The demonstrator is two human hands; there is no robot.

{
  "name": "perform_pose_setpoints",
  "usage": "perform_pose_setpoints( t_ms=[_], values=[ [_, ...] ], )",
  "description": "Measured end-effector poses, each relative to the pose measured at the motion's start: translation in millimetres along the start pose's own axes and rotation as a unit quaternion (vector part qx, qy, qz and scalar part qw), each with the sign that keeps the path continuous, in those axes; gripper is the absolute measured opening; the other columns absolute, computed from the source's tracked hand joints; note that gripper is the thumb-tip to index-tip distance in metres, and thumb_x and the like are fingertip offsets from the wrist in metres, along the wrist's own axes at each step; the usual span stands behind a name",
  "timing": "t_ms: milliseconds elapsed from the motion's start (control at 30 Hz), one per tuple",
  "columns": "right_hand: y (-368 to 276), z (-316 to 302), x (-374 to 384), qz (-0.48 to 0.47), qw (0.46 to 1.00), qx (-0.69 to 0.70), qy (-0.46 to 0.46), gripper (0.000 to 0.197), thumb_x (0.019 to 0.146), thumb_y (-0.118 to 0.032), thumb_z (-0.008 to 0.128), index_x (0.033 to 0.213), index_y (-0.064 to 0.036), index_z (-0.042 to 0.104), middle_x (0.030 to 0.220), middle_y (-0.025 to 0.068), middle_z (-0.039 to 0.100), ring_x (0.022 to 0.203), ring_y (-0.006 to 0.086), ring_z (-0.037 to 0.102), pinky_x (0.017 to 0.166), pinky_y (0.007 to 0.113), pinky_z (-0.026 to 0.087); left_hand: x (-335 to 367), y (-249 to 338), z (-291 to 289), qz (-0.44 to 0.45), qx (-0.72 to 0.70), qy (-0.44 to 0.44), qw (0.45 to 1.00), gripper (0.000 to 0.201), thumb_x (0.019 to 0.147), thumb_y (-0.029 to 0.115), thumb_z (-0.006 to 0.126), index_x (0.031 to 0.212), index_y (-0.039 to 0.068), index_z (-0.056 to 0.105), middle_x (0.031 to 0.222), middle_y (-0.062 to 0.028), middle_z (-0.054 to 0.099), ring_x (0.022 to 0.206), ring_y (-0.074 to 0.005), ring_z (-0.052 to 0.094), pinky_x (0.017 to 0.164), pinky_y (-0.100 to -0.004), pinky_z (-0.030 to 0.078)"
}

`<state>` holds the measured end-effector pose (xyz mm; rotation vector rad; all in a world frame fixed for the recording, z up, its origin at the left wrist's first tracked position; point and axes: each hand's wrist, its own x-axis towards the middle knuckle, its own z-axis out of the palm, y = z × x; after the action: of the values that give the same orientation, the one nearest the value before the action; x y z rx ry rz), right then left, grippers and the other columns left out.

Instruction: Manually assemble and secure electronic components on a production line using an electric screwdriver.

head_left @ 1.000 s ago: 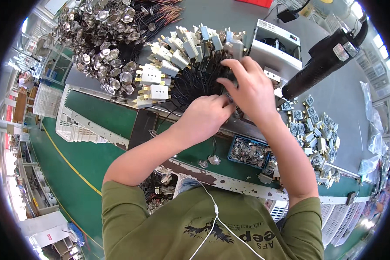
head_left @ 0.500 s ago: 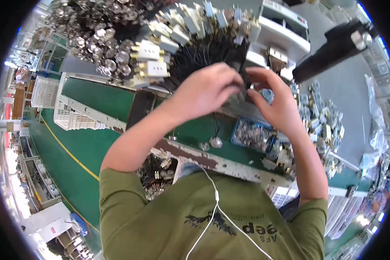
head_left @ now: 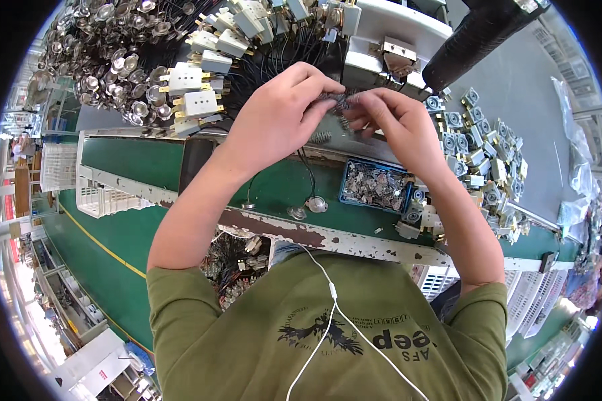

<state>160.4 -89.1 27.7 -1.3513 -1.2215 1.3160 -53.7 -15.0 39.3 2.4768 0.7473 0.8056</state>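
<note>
My left hand [head_left: 289, 112] and my right hand [head_left: 396, 125] meet above the middle of the bench. Both have their fingers pinched around a small dark metal coil spring [head_left: 342, 102], though fingertips hide part of it. Another coil spring [head_left: 322, 137] lies on the bench just below the hands. Left of my left hand are white blocks with brass terminals [head_left: 198, 103], bunched with black wires. On the right, beyond my right hand, many blue-grey and white socket-like parts [head_left: 475, 137] are heaped.
Round metal discs on wires [head_left: 114, 70] pile up at the far left. A blue tray [head_left: 342, 194] of small metal pieces sits near the front edge. A white machine [head_left: 408, 20] and a thick black cylinder [head_left: 471, 50] stand at the back. Two wired discs [head_left: 316, 204] lie on green.
My hands have come together, and my right hand's fingers have closed onto the spring from a wider, spread position. The whole view has shifted slightly.
</note>
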Motion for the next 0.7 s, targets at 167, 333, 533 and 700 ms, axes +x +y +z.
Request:
perform_pose_setpoints(
  t_ms=[167, 333, 533, 700],
  values=[
    [2.0, -3.7, 4.6, 0.013, 0.99, -0.142, 0.014, 0.029, 0.099, -0.016, 0.07, 0.124, -0.0023, 0.067, 0.104, 0.0061, 0.076, 0.082, 0.0104, 0.069, 0.074, 0.028, 0.056, 2.6, -4.5, -1.0, 0.004, -0.009, 0.006, 1.0, 0.019, 0.093, 0.007, 0.071, 0.111, 0.003, 0.069, 0.1, -0.0109, 0.068, 0.085, -0.0238, 0.068, 0.077, -0.0328, 0.055],
    [0.7, 8.5, 4.2, -0.272, 0.92, -0.276, 0.066, 0.036, 0.089, -0.003, 0.077, 0.124, -0.0063, 0.068, 0.102, 0.0071, 0.076, 0.085, 0.0125, 0.07, 0.077, 0.028, 0.056, 9.5, 3.3, -14.5, -0.11, -0.135, -0.067, 0.983, 0.026, 0.094, 0.011, 0.073, 0.116, 0.001, 0.063, 0.101, -0.0115, 0.075, 0.094, -0.0202, 0.074, 0.083, -0.0325, 0.058],
    [-2.6, 7.3, 3.9, -0.284, 0.914, -0.281, 0.075, 0.021, 0.092, -0.003, 0.074, 0.113, -0.0041, 0.071, 0.093, 0.0037, 0.074, 0.074, 0.0082, 0.065, 0.069, 0.025, 0.053, 24.1, 30.1, -32.6, -0.226, -0.217, -0.087, 0.946, 0.012, 0.091, 0.003, 0.072, 0.102, 0.003, 0.067, 0.089, -0.011, 0.067, 0.079, -0.0243, 0.069, 0.072, -0.0323, 0.055],
    [0.8, 13.5, -0.5, -0.273, 0.918, -0.276, 0.086, 0.015, 0.095, -0.011, 0.073, 0.107, -0.0032, 0.067, 0.088, 0.0023, 0.069, 0.064, 0.0066, 0.056, 0.059, 0.024, 0.046, 7.2, 8.3, -14.2, -0.06, -0.038, -0.071, 0.995, 0.035, 0.093, 0.008, 0.072, 0.127, 0.014, 0.063, 0.102, -0.0089, 0.074, 0.089, -0.0192, 0.072, 0.08, -0.0323, 0.058]
  ],
)
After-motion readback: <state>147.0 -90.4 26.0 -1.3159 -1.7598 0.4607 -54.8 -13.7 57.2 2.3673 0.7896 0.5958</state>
